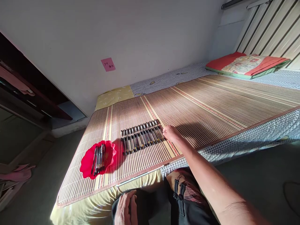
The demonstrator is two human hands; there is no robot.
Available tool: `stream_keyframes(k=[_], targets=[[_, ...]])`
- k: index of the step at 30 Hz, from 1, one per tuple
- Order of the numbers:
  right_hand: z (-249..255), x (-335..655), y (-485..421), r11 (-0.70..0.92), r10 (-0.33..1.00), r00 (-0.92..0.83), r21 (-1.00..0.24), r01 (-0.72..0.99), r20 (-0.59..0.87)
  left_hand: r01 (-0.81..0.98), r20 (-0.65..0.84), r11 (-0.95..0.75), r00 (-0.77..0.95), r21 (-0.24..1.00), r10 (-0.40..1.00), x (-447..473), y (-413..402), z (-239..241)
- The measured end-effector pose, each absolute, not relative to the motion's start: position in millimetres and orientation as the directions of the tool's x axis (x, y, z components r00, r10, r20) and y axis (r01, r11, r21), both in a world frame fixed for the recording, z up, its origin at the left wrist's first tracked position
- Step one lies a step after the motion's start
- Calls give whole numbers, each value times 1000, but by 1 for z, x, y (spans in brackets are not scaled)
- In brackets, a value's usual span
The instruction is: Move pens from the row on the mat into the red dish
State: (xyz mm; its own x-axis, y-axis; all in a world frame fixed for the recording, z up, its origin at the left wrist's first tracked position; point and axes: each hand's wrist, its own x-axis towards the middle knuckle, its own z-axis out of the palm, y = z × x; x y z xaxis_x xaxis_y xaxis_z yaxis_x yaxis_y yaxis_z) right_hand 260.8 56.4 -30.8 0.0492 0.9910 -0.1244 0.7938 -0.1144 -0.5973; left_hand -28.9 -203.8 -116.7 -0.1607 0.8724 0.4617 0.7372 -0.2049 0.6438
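A row of pens (140,137) with dark caps and clear barrels lies side by side on the striped bamboo mat (206,115). At the row's right end, my right hand (171,132) is closed, its fingertips pinching the last pen; the fingers partly cover it. Left of the row, a red scalloped plate (86,164) holds several more pens (99,159) in a loose bunch. My left hand (126,207) rests on my knee at the bottom of the view, fingers stretched out and holding nothing.
The mat covers a bed with a checkered sheet (246,143) and a yellow cloth (114,97). A folded red and floral quilt (248,64) lies at the far right. A pink note (108,64) is on the white wall. Pink cloth (18,173) lies low at left.
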Motion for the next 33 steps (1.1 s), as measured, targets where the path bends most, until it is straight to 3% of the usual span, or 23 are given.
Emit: stream_keyframes(k=[33], targets=[[-34,265,58,-146,985,41,-673,725,-169,744,437,-143,-216,653,873,-25,-203,-111]])
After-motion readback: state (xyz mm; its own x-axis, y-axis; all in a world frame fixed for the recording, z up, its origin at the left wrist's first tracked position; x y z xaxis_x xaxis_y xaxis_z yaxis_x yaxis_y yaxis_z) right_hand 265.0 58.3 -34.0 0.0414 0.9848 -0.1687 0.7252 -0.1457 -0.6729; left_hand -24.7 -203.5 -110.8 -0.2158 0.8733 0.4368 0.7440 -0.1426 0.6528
